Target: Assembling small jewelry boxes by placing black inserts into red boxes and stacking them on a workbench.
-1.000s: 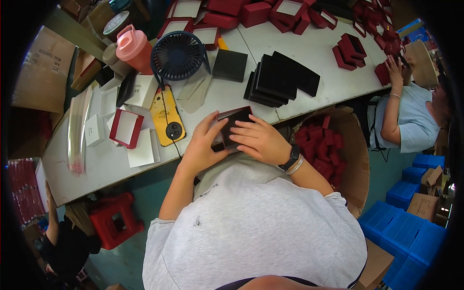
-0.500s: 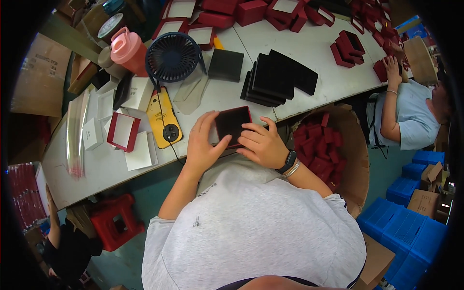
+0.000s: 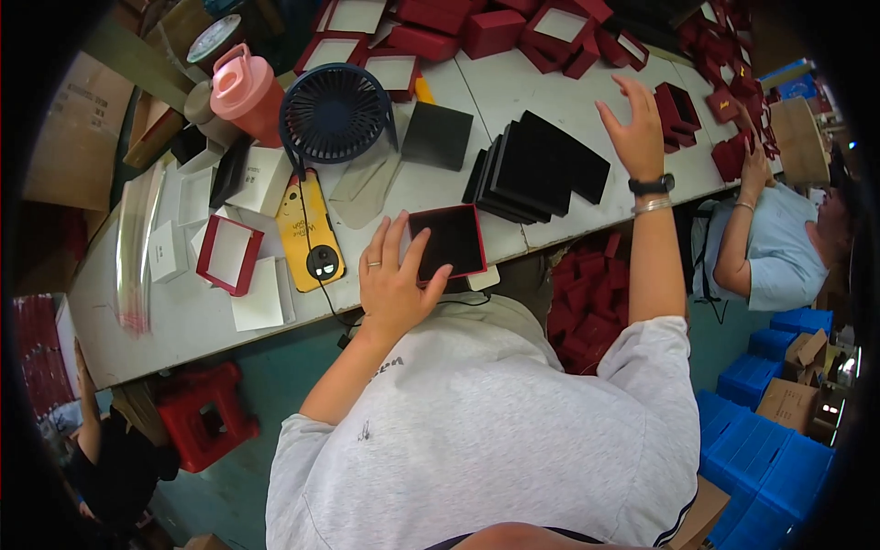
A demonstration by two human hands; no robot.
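My left hand (image 3: 392, 280) holds a flat red box with a black inside (image 3: 449, 242) by its left edge, just above the table's near edge. My right hand (image 3: 634, 128) is stretched out over the table with its fingers spread and nothing in it. It hovers right of a stack of black square pads (image 3: 539, 169) and left of some small red boxes (image 3: 676, 108). A dark watch and a bracelet sit on that wrist.
On the white table (image 3: 183, 316) are a dark round fan (image 3: 334, 114), a yellow phone (image 3: 308, 229), a pink bottle (image 3: 246, 92), a red frame box (image 3: 229, 254) and white inserts. A bin of red boxes (image 3: 587, 307) sits below. Another person (image 3: 770, 247) works at right.
My right hand let go of the box and reached away to the far right of the table. The left hand keeps the box, now lying flatter.
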